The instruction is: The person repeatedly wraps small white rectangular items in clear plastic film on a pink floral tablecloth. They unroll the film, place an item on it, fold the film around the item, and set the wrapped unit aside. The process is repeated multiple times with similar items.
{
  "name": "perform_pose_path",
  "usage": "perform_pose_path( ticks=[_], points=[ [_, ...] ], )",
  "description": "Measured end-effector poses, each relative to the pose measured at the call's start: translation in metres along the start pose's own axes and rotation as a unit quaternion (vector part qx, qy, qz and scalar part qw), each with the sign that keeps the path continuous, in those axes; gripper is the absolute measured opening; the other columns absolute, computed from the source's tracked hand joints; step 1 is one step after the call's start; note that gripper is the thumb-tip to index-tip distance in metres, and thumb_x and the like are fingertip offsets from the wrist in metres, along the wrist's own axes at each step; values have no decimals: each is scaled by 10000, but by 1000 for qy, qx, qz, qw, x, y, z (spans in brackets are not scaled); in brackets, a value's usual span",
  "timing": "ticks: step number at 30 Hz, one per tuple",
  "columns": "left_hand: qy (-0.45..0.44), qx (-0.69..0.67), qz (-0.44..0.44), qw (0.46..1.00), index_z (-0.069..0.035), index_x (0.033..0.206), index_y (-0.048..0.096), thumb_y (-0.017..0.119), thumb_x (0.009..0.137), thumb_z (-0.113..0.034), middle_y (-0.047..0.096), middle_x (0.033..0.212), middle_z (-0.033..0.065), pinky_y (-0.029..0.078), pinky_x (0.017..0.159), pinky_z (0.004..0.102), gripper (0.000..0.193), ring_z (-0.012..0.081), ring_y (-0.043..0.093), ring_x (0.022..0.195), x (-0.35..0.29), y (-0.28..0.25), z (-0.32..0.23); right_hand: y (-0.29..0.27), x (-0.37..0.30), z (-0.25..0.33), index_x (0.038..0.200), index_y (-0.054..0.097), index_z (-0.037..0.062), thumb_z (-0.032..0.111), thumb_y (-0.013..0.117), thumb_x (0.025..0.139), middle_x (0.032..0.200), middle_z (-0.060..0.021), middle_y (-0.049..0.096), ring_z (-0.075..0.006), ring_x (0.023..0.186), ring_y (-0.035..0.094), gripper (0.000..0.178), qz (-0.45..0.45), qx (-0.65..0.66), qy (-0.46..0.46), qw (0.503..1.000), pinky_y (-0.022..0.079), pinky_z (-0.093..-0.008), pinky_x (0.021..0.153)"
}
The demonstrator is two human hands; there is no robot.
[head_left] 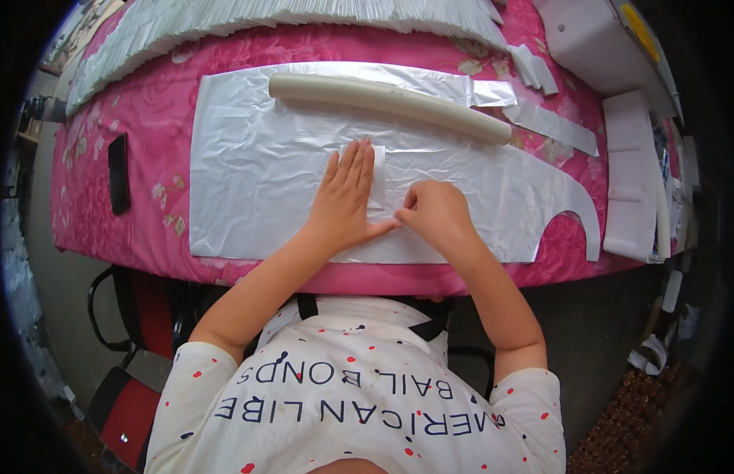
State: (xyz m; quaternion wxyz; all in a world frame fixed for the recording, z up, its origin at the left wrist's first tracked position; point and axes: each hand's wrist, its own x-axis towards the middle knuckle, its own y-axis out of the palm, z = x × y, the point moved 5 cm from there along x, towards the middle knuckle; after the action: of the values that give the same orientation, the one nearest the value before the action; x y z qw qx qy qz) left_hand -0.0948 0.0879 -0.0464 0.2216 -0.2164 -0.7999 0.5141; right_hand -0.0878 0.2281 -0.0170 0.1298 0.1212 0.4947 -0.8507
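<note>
A shiny white plastic sheet (256, 182) lies spread on the table, wrinkled, with a curved cut-out at its right end. My left hand (343, 197) presses flat on it, fingers stretched forward and thumb out to the right. Partly under those fingers is a small white rectangular piece (378, 175). Close by on the right, my right hand (440, 212) has its fingers curled in a pinch near my left thumb tip. Whatever it pinches is too small to name. A long beige tube (391, 103) rests across the far part of the sheet.
A pink flowered cloth (158, 229) covers the table. Many folded white plastic pieces (288, 16) stand in a row along the far edge. White foam blocks (628, 174) stand at the right; loose strips (553, 126) lie nearby. A black flat object (119, 174) lies left. Red-and-black chairs (126, 415) stand below.
</note>
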Motion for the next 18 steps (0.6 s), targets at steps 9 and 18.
perform_pose_path(
  ticks=[9, 18],
  points=[
    [153, 49, 218, 963, 59, 1297, 357, 628, 749, -350, 281, 1410, 237, 193, 1072, 482, 735, 372, 257, 1321, -135, -34, 18, 23, -48, 11, 835, 647, -6, 178, 667, 706, 741, -144, 658, -238, 670, 644, 225, 181, 159, -61, 969, 498, -312, 644],
    [58, -324, 21, 944, -85, 1340, 408, 574, 786, -157, 155, 1445, 281, 212, 1059, 465, 582, 416, 206, 1335, -125, -70, 1, 41, -45, 66, 1028, 629, 52, 76, 678, 659, 987, -103, 610, -274, 997, 528, 373, 117, 316, -342, 877, 407, -368, 886]
  ],
)
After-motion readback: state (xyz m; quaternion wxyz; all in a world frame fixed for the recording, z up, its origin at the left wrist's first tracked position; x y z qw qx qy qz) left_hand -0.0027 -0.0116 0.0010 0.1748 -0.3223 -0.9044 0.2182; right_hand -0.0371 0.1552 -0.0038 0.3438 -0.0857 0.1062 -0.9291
